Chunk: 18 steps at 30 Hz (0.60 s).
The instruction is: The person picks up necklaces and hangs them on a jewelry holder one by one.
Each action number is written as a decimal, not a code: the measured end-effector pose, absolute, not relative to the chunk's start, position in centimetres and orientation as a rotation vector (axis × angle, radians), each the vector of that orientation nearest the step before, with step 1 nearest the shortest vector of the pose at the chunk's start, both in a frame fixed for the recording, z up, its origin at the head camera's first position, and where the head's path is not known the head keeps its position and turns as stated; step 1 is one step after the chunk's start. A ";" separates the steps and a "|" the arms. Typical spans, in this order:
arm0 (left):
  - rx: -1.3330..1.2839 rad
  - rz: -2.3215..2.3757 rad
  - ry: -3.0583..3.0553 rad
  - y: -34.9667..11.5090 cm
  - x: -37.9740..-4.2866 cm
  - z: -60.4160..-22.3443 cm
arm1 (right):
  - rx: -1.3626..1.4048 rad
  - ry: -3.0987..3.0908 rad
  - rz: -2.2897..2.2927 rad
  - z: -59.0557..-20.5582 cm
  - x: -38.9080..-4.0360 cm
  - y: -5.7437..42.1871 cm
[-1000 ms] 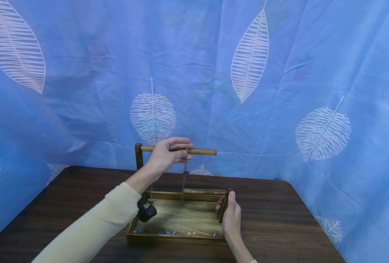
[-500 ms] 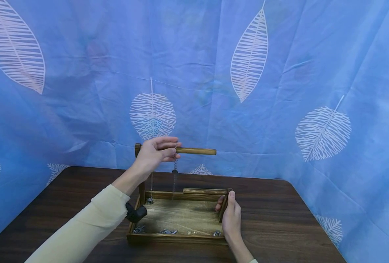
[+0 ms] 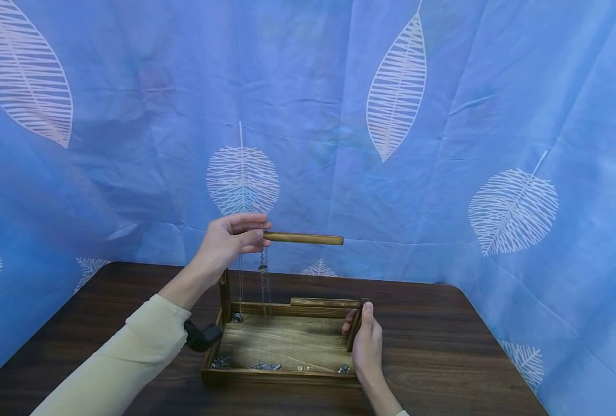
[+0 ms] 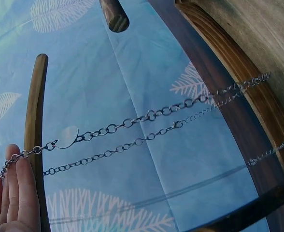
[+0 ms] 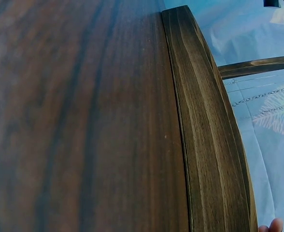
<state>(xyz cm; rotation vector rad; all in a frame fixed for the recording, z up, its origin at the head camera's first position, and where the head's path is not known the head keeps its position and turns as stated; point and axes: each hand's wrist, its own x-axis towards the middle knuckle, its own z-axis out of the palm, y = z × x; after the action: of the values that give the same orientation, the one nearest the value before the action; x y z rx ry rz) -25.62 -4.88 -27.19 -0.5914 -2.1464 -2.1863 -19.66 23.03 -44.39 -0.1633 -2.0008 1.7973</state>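
My left hand [image 3: 227, 240] pinches a silver chain necklace [image 4: 127, 123] near the left part of the long upper rod [image 3: 308, 238]. The necklace has a round flat pendant [image 4: 67, 137], and its two strands hang down in front of the wooden jewelry stand [image 3: 282, 378]. In the left wrist view the chain crosses the rod beside my fingers. A thinner necklace [image 3: 241, 289] hangs further left, its pendant [image 3: 237, 318] low by the left post. My right hand [image 3: 367, 344] grips the stand's short right post [image 3: 355, 329], thumb outside and fingertips showing behind.
Along the tray's front lie a silver chain [image 3: 219, 363], another chain [image 3: 266, 367], small earrings [image 3: 304, 367] and a silver cluster [image 3: 343, 368]. A shorter lower rod [image 3: 323, 303] juts left from the right post. The dark table [image 3: 433, 335] backs onto a blue leaf-print curtain [image 3: 308, 115].
My left hand has moved left along the upper rod, carrying the chain necklace toward the thinner hanging one. The right hand has stayed on the post.
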 end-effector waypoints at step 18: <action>-0.581 -2.138 -2.162 -6.9 -25.7 -27.4 | -0.167 -1.991 1.795 -44.3 -19.7 22.9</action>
<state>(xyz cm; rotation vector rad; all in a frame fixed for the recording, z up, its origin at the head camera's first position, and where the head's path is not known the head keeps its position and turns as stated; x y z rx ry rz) -25.73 -6.95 -27.43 -0.5812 -2.1618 -2.1377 -19.69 22.91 -44.31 -0.1667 -1.9915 1.7953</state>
